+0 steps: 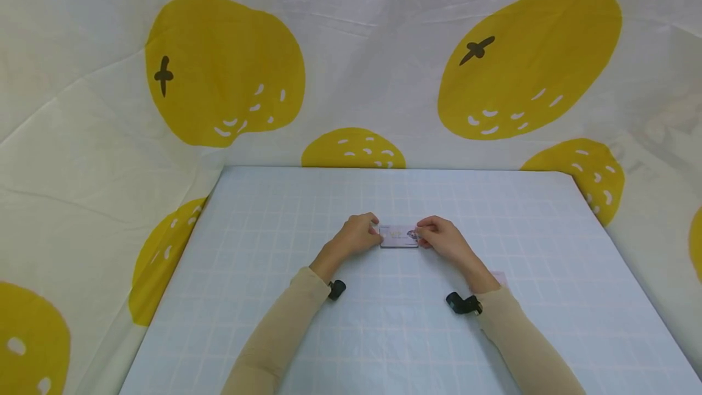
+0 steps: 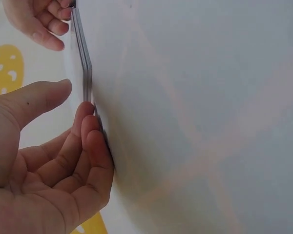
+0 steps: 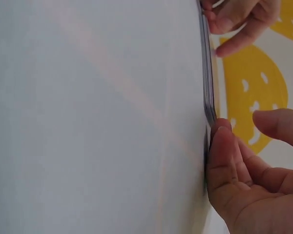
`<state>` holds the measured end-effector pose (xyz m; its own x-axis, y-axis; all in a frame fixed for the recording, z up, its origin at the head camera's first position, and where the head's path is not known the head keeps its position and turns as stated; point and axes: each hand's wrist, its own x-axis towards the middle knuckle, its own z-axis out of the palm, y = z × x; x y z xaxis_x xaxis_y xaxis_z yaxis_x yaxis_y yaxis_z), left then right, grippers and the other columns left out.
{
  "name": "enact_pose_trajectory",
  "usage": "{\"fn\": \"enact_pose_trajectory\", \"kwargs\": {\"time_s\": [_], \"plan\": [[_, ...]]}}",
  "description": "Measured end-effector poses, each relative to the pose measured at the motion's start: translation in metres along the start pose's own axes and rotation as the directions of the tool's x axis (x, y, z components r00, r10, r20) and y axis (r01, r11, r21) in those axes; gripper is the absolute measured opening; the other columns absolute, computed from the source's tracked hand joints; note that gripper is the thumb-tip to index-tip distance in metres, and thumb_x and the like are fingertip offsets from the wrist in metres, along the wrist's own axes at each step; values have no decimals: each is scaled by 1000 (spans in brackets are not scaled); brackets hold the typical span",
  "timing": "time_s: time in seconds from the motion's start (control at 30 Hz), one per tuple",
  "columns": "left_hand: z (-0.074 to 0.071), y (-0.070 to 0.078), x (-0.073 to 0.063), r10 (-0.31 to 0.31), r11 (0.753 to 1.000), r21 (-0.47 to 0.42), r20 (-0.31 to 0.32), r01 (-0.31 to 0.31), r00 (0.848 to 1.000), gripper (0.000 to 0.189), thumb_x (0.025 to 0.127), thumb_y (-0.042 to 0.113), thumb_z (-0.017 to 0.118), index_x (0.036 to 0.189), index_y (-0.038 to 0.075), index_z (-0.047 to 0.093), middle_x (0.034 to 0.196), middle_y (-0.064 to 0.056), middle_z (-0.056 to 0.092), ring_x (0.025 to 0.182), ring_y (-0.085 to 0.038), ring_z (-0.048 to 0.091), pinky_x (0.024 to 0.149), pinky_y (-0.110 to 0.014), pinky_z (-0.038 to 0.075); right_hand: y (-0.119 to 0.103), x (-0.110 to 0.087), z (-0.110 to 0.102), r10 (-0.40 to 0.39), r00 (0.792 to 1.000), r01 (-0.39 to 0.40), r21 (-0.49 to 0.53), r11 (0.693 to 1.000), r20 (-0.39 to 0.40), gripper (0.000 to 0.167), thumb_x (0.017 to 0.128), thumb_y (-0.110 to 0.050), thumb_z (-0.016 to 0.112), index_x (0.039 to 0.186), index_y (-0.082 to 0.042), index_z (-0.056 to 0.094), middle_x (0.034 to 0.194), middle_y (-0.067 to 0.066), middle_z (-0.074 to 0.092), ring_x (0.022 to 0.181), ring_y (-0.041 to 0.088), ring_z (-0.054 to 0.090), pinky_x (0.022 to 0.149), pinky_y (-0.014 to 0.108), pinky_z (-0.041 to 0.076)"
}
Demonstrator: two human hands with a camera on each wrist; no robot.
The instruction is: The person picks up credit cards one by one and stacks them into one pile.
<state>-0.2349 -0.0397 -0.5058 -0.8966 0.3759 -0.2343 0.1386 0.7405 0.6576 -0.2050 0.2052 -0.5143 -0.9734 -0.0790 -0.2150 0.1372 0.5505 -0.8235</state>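
Observation:
A thin stack of flat printed cards [image 1: 398,236], pale pink-purple on top, lies on the table between both hands. Its layered edge [image 2: 82,53] shows side-on in the left wrist view. The left hand [image 1: 358,234] is at the stack's left end. Its bent fingertips touch that end and the table, while the thumb [image 2: 44,100] stands apart. At the opposite end is the right hand [image 1: 443,238]. Its fingertips [image 3: 220,139] touch the stack's end, with the thumb [image 3: 276,122] held away. Fine print on the top card is too small to read.
A pale pink flat piece [image 1: 499,277] lies partly hidden under the right wrist. The table [image 1: 384,334] has a pale checked cover. Behind it hangs a white cloth [image 1: 373,78] with yellow fruit shapes. Each wrist wears a small black camera [image 1: 463,303].

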Motion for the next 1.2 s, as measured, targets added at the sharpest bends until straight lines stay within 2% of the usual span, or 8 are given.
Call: {"fn": "enact_pose_trajectory", "kwargs": {"time_s": [0.13,0.27,0.43,0.57,0.8,0.93,1.07,1.2], "plan": [[-2,2,-6,-14,1000,-17,-21,14,1000,44,92,26,73,129,4,61,96,-3,69,84,-15,63,78,-35,53,-3,-11,-8,-6,1000,6,1,1000,-25,34,101,-27,59,124,-1,60,103,12,69,85,22,67,79,34,53],[-2,8,-17,1,998,-55,-43,-3,999,43,92,26,73,129,6,62,98,-3,69,85,-16,63,78,-36,53,-7,-24,-17,-45,998,45,0,999,-52,36,101,-27,60,126,-1,59,106,17,67,86,27,67,81,38,53],[3,22,-33,83,992,-93,-60,-89,995,43,92,25,73,130,7,61,97,-1,69,84,-13,62,77,-32,52,-10,-42,-30,-84,995,84,-2,996,-61,40,102,-30,60,129,-1,58,110,20,65,90,32,65,79,39,54],[12,35,-43,163,983,-83,-42,-166,986,44,93,25,73,131,7,60,93,3,68,79,-9,60,72,-26,50,-6,-55,-41,-125,990,123,-39,992,-68,39,102,-30,60,128,-1,58,109,17,64,92,35,64,77,35,52],[34,56,-53,228,971,-81,2,-227,974,42,93,24,74,130,8,61,94,6,66,77,-6,58,68,-22,50,10,-69,-61,-156,986,151,-77,986,-63,40,102,-32,60,128,-2,58,108,14,64,95,33,63,78,34,52],[46,68,-50,289,957,-27,13,-289,957,41,92,23,74,129,7,63,93,7,65,78,-5,58,69,-19,48,22,-76,-75,-181,982,177,-76,981,-53,40,102,-30,61,128,-1,58,108,13,64,96,34,63,77,29,52],[60,83,-46,312,948,46,46,-314,949,42,93,26,74,130,10,62,96,8,66,80,-3,57,71,-17,47,33,-83,-91,-203,978,199,-103,975,-37,38,101,-28,63,126,1,58,108,12,65,96,34,63,78,27,52],[74,99,-42,331,930,143,77,-339,940,42,93,30,74,130,14,63,98,9,66,80,-1,55,71,-16,45,45,-90,-108,-180,984,176,-174,969,-6,36,99,-28,66,123,-1,60,109,11,65,95,29,61,76,30,52]]}}
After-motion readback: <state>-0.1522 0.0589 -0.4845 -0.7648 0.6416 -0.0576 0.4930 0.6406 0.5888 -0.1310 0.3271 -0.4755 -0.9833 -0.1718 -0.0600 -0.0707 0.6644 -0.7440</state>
